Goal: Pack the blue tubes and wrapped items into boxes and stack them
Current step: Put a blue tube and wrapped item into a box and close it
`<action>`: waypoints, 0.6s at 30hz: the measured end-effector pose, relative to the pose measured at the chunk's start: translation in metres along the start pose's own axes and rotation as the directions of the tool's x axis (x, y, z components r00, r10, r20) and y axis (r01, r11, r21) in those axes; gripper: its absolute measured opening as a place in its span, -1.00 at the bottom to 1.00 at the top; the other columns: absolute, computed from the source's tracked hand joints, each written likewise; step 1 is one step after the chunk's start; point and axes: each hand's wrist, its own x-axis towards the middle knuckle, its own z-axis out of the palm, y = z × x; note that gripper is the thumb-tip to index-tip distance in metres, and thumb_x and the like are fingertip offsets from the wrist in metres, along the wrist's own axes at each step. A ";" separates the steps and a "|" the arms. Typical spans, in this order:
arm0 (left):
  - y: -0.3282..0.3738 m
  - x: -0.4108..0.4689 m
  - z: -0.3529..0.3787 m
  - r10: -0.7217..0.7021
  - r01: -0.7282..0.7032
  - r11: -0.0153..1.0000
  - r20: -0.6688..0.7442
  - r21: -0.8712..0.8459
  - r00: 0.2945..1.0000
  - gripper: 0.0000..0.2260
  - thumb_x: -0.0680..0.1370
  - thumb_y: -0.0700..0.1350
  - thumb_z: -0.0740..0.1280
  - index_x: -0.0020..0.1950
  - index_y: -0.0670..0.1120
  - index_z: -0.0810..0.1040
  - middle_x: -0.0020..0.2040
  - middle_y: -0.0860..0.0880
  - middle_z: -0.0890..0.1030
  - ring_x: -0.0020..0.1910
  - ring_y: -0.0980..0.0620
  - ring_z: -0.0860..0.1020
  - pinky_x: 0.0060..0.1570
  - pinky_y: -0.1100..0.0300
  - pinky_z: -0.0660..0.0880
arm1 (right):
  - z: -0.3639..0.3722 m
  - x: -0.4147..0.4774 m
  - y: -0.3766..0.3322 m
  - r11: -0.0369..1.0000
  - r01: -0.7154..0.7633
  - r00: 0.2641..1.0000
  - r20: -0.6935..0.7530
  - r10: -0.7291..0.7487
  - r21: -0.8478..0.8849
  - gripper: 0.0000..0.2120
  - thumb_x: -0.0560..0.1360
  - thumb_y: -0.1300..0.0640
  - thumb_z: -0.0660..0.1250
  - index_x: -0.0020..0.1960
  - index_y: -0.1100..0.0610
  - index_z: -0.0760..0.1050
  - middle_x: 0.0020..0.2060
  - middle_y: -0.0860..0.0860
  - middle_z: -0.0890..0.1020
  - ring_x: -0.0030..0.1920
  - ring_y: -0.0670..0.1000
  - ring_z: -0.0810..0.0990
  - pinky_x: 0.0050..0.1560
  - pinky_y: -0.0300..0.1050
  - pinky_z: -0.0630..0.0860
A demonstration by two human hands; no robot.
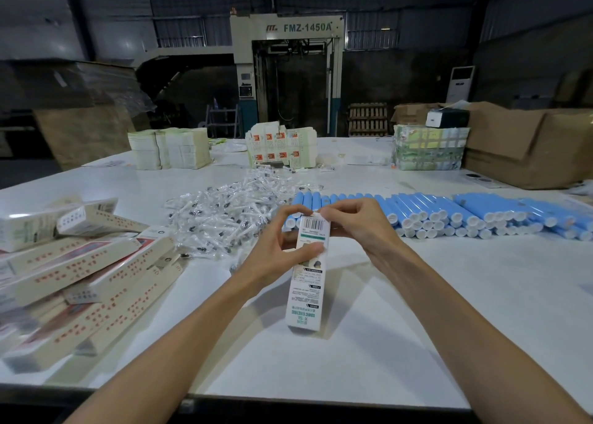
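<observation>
Left hand (279,250) grips a slim white cardboard box (306,295) bearing a barcode; right hand (356,227) pinches its top. Behind the box: smooth blue tubes (449,211), machine (287,70) marked "FMZ-1450A".

A grey machine marked FMZ-1450A (287,70) stands at top centre behind the white table (417,311), with a wooden pallet (368,118) beside it and a brown cardboard carton (519,154) at right.
</observation>
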 end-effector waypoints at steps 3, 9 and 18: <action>0.001 0.000 -0.002 0.000 0.000 1.000 -0.002 0.021 1.000 -0.53 0.59 -0.14 0.56 0.36 0.17 0.42 0.08 -0.08 0.79 -0.04 0.01 0.77 -0.13 0.17 0.67 | 0.005 0.000 0.001 0.995 0.060 0.998 -0.030 -0.062 -0.079 -0.89 0.55 0.17 0.48 -0.09 0.18 0.75 -0.16 0.08 0.78 -0.10 0.09 0.78 -0.02 -0.05 0.72; 0.002 0.002 -0.003 0.013 -0.011 0.999 -0.046 0.043 0.999 -0.55 0.59 -0.11 0.57 0.35 0.16 0.43 0.09 -0.06 0.79 0.00 -0.07 0.78 -0.12 0.14 0.69 | 0.006 -0.001 0.004 0.988 0.117 0.993 -0.012 -0.118 -0.096 -0.87 0.61 0.14 0.43 -0.03 0.12 0.75 -0.13 0.02 0.78 -0.04 0.05 0.77 0.04 -0.08 0.70; 0.001 0.003 -0.003 -0.004 0.004 1.000 0.005 0.026 1.000 -0.44 0.56 -0.10 0.60 0.42 0.24 0.40 0.08 -0.06 0.79 0.03 -0.03 0.77 -0.08 0.15 0.69 | 0.005 -0.001 0.006 0.990 0.038 0.999 0.008 -0.040 0.135 -0.90 0.57 0.22 0.48 0.00 0.27 0.69 -0.06 0.20 0.75 -0.01 0.14 0.76 -0.06 -0.11 0.66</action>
